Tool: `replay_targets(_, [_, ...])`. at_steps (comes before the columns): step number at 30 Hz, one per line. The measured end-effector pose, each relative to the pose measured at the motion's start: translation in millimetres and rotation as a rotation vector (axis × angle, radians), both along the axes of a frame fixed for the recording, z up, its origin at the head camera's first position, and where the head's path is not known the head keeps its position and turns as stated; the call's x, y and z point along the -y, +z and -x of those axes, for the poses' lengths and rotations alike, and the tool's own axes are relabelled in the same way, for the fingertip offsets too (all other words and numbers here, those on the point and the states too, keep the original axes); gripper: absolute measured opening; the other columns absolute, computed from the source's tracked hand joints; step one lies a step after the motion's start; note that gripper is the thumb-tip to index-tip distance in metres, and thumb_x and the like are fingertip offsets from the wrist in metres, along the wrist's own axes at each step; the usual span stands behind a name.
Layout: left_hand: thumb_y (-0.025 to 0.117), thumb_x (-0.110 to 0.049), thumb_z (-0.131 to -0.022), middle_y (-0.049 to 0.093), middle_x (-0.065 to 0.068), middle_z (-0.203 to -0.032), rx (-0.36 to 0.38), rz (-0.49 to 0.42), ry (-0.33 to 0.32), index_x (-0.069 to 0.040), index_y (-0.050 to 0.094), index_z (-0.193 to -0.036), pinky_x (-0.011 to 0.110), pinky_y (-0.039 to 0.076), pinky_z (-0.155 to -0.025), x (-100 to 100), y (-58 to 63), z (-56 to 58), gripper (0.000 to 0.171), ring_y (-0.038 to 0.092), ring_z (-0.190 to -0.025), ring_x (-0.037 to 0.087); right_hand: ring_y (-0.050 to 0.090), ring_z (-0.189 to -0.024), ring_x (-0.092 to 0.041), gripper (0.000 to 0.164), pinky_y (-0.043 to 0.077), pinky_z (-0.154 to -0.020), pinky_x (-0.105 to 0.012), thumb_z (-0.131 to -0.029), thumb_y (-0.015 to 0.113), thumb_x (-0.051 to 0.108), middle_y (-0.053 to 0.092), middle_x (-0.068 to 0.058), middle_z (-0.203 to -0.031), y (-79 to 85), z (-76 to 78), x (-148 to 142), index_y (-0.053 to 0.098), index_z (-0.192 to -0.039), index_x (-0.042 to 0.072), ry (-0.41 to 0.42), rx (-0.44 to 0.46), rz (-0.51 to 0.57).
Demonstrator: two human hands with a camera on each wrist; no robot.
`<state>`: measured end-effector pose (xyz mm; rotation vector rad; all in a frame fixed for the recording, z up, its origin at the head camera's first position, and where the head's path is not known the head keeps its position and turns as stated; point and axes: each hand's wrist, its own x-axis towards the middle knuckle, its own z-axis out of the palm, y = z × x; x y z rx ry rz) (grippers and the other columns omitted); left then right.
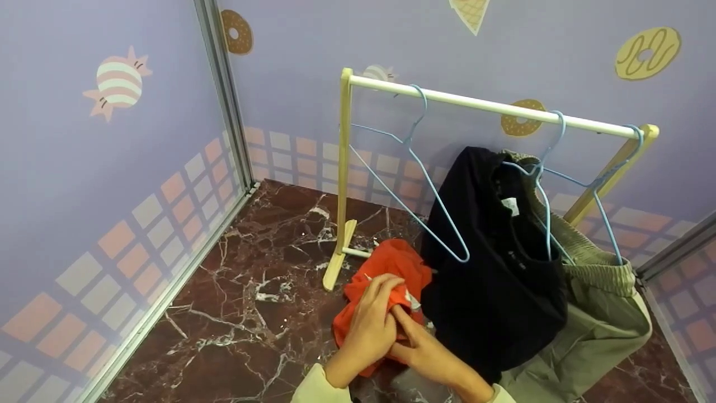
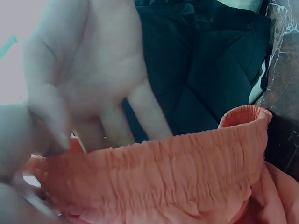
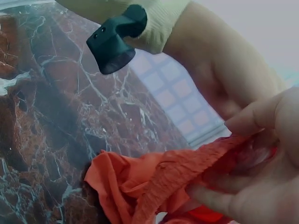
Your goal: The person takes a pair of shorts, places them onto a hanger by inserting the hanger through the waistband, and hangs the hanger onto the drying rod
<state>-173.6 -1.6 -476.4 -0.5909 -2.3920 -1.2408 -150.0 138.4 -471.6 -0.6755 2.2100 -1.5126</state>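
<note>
- From where I stand, I judge that the step in hand is to find and open the waistband [image 2: 177,168] of the orange garment [image 1: 394,260].
- The next move, in my opinion, calls for spreading this waistband wide and bringing it to the bare hanger [image 1: 409,141], the leftmost on the rail [image 1: 475,103]. The elastic will probably pull back, so both sides need a firm hold.
- The left hand [image 1: 369,324] has its fingers bent over the edge of the orange garment and grips the cloth. Its thumb I cannot see well.
- The right hand [image 1: 433,355] is rather open: the fingers are nearly straight and go in at the waistband, and the thumb stands apart from them. The fingertips are hidden by the cloth, so I cannot tell how hard they press.
- The two hands are very close together, the left one partly in front of the right.
- The orange garment is bunched at the hands, lower than the bare hanger and to the left of the black garment [image 1: 486,302]. Whether some part of it rests on the floor [image 1: 240,313], I cannot tell.
- The black garment and the green garment [image 1: 604,313] hang from the two other hangers, each with the hanger inside its waist; this makes me think that the orange one is to hang in the same way.
</note>
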Motion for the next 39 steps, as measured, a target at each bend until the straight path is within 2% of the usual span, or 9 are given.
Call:
replay_targets(5, [0.055,0.006,-0.078,0.059,-0.004,-0.104,0.011,-0.097,0.012,-0.019,0.061,-0.106,0.030,0.049,-0.080,3,-0.9,5.2,0.038,0.058,-0.097,0.013,0.039,-0.127,-0.025,0.063,0.039,-0.098,-0.025,-0.092,0.053,0.027,0.032,-0.015,-0.145,2.3,-2.0,2,0.023,-0.144,0.005,-0.052,-0.172,-0.073])
replay_targets(9, [0.053,0.007,-0.076,0.059,-0.006,-0.098,0.037,-0.135,-0.029,-0.017,0.063,-0.100,0.027,0.048,-0.078,4,-1.0,6.1,0.036,0.058,-0.093,0.010,0.054,-0.112,-0.018,0.047,0.048,-0.088,-0.028,-0.091,0.055,0.019,0.053,-0.009,-0.129,2.2,-0.6,1,0.042,-0.136,0.011,-0.128,-0.268,-0.032])
replay_targets(11, [0.053,0.004,-0.075,0.059,-0.007,-0.098,0.053,-0.122,-0.021,-0.020,0.063,-0.099,0.026,0.047,-0.076,5,-0.5,5.7,0.035,0.057,-0.091,0.009,0.057,-0.107,-0.013,0.042,0.049,-0.086,-0.027,-0.090,0.056,0.017,0.058,-0.008,-0.123,3.4,0.4,0,0.048,-0.131,0.012,-0.167,-0.299,-0.011])
replay_targets(15, [0.056,-0.007,-0.076,0.057,-0.010,-0.096,0.095,-0.073,0.044,-0.024,0.063,-0.097,0.026,0.045,-0.069,5,0.1,5.3,0.028,0.056,-0.085,0.008,0.061,-0.100,-0.014,0.037,0.052,-0.080,-0.027,-0.091,0.055,0.015,0.059,-0.013,-0.118,6.3,2.2,-2,0.051,-0.127,0.008,-0.211,-0.249,0.080])
replay_targets(19, [0.061,-0.013,-0.076,0.057,-0.009,-0.093,0.108,-0.047,0.095,-0.022,0.061,-0.099,0.026,0.044,-0.065,7,-1.4,6.2,0.024,0.056,-0.079,0.010,0.061,-0.102,-0.019,0.036,0.052,-0.079,-0.025,-0.091,0.055,0.016,0.054,-0.014,-0.122,8.9,3.5,-5,0.052,-0.126,0.010,-0.273,-0.233,0.097])
replay_targets(24, [0.064,-0.024,-0.082,0.060,-0.008,-0.092,0.094,-0.048,0.090,-0.021,0.060,-0.098,0.028,0.046,-0.068,8,-2.0,8.1,0.017,0.059,-0.081,0.011,0.061,-0.104,-0.023,0.033,0.052,-0.077,-0.027,-0.091,0.055,0.017,0.052,-0.013,-0.125,12.2,5.1,-10,0.052,-0.122,0.010,-0.329,-0.200,0.133])
replay_targets(30, [0.064,-0.032,-0.084,0.065,-0.010,-0.087,0.070,-0.048,0.071,-0.023,0.062,-0.091,0.025,0.046,-0.064,9,-0.2,9.9,0.012,0.061,-0.075,0.010,0.062,-0.094,-0.027,0.033,0.054,-0.074,-0.036,-0.090,0.056,0.012,0.051,-0.021,-0.119,17.8,9.2,-16,0.043,-0.116,-0.002,-0.499,-0.041,0.259])
replay_targets(34, [0.064,-0.032,-0.084,0.065,-0.011,-0.084,0.079,-0.054,0.064,-0.025,0.064,-0.087,0.022,0.046,-0.061,11,0.0,9.9,0.008,0.061,-0.072,0.007,0.064,-0.090,-0.025,0.040,0.053,-0.075,-0.039,-0.090,0.055,0.008,0.051,-0.024,-0.117,21.1,14.6,-24,0.035,-0.123,-0.001,-0.602,0.043,0.319])
replay_targets(39, [0.065,-0.033,-0.083,0.063,-0.012,-0.076,0.097,-0.048,0.086,-0.027,0.063,-0.081,0.020,0.042,-0.055,13,1.2,9.2,0.006,0.056,-0.064,0.005,0.065,-0.087,-0.022,0.052,0.053,-0.077,-0.040,-0.090,0.053,0.004,0.051,-0.023,-0.113,31.4,20.2,-34,0.024,-0.134,0.004,-0.667,0.069,0.407])
